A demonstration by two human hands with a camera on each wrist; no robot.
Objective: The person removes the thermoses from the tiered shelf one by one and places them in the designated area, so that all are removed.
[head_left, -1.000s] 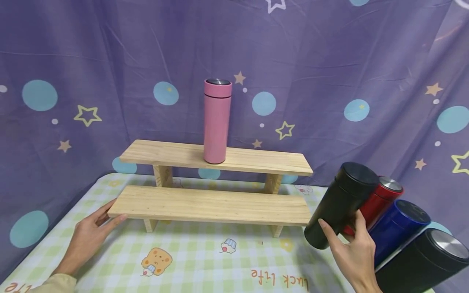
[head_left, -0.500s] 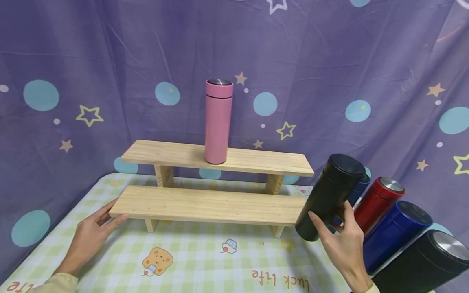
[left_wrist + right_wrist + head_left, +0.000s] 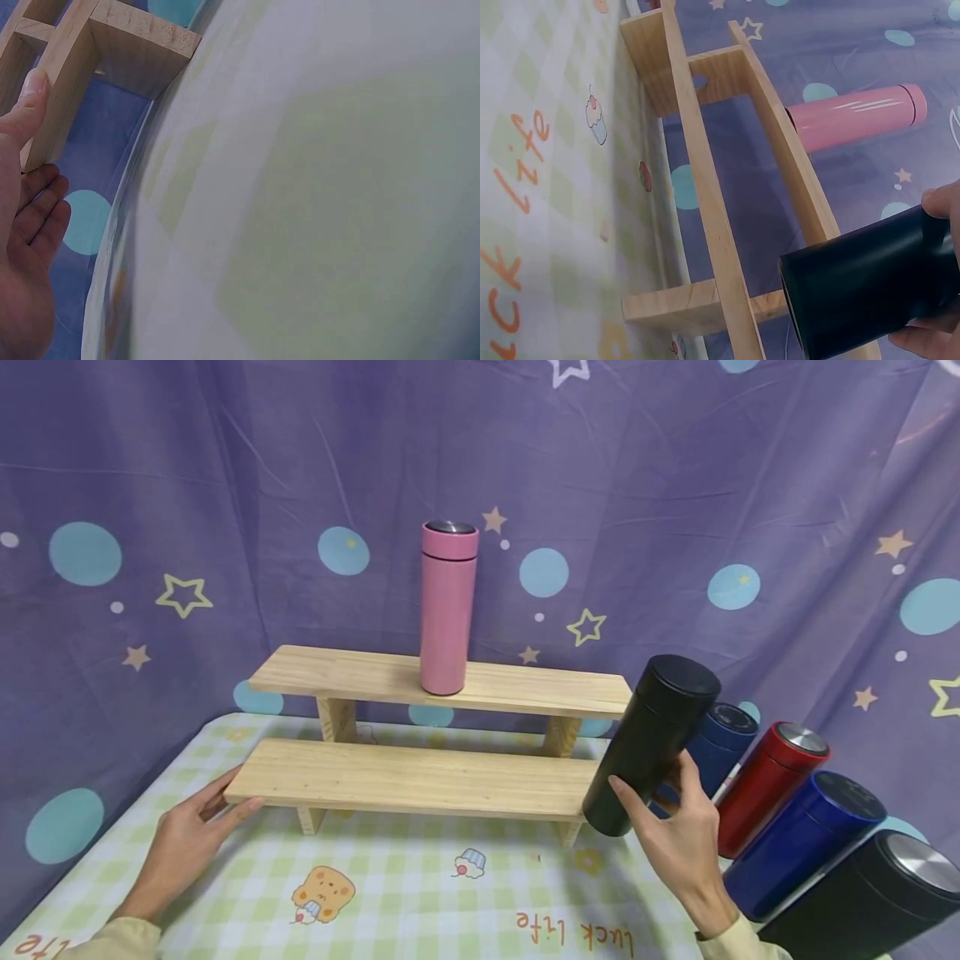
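My right hand [image 3: 678, 839] grips a matte black thermos bottle [image 3: 647, 752] around its body, thumb on the near side. The bottle leans with its top to the right, and its base overlaps the right end of the lower board. In the right wrist view the black bottle [image 3: 866, 289] is held off the table. My left hand [image 3: 183, 839] holds the left end of the two-tier wooden shelf [image 3: 420, 781], thumb at the front edge and fingers behind the end. The left wrist view shows the thumb [image 3: 31, 101] against the wood. A pink thermos [image 3: 448, 610] stands upright on the upper board.
To the right stand a dark blue thermos [image 3: 718, 747], a red thermos [image 3: 776, 781], a bright blue thermos [image 3: 806, 839] and another black thermos with a silver lid [image 3: 855, 893]. A checked tablecloth [image 3: 420, 902] covers the table. A purple curtain [image 3: 637, 468] hangs behind.
My right hand has carried the black thermos left and slightly up, toward the shelf's right end, uncovering the dark blue thermos behind it. The left hand stays at the shelf's left end.
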